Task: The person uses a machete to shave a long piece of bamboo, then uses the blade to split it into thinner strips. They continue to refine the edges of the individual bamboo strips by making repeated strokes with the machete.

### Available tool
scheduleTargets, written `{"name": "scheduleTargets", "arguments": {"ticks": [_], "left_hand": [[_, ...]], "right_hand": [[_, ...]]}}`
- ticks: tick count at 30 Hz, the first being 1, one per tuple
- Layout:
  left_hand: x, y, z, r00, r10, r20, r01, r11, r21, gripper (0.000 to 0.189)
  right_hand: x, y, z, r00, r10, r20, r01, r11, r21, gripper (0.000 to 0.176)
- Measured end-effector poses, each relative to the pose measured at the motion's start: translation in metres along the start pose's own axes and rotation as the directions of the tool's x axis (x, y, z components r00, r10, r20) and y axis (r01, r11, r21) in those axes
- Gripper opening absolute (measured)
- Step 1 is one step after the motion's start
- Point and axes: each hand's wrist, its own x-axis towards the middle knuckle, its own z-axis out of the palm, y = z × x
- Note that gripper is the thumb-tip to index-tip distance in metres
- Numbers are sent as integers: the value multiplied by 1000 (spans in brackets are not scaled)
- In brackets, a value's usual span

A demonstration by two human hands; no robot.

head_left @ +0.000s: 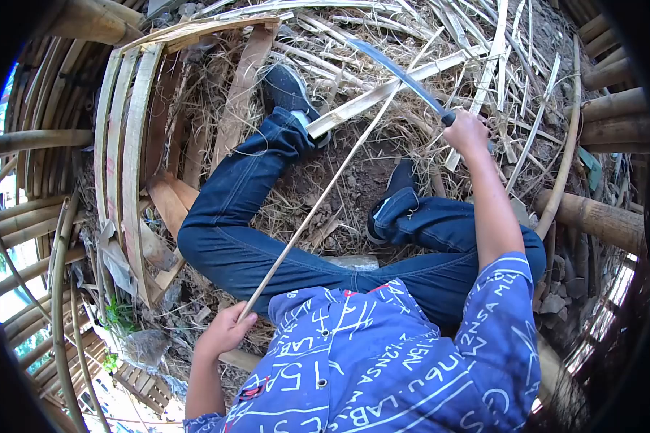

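Shirt (372,346) reads "LAB", right hand (466,134) gripping knife (401,74)

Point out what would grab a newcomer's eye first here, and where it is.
The long knife likely draws the eye first, held in the right hand, its blade slanting across the upper middle. Next is the thin stick in the left hand, running diagonally from lower left up towards the blade. The blue shirt with white lettering fills the bottom middle.
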Motion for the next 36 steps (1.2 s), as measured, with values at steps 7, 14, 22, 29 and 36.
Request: {"name": "scheduleTargets", "arguments": {"ticks": [7, 14, 22, 29, 36], "left_hand": [[37, 12, 12, 917, 88, -389, 30, 957, 288, 35], [5, -32, 6, 800, 248, -546, 32, 892, 452, 25], [-69, -103, -21, 809, 276, -519, 58, 841, 538, 26], [-35, -99, -48, 848, 214, -485, 37, 888, 458, 28], [-87, -146, -78, 724, 412, -554, 89, 740, 667, 23]], "right_hand": [[-41, -37, 14, 969, -248, 0, 248, 969, 18, 29], [-48, -35, 0, 957, -290, 23, 291, 957, -11, 29], [16, 81, -31, 962, 266, -61, -270, 960, -76, 35], [-24, 46, -34, 997, 0, -78, 0, 1000, 1, 27], [7, 96, -63, 941, 326, -96, -324, 945, 34, 32]]}}
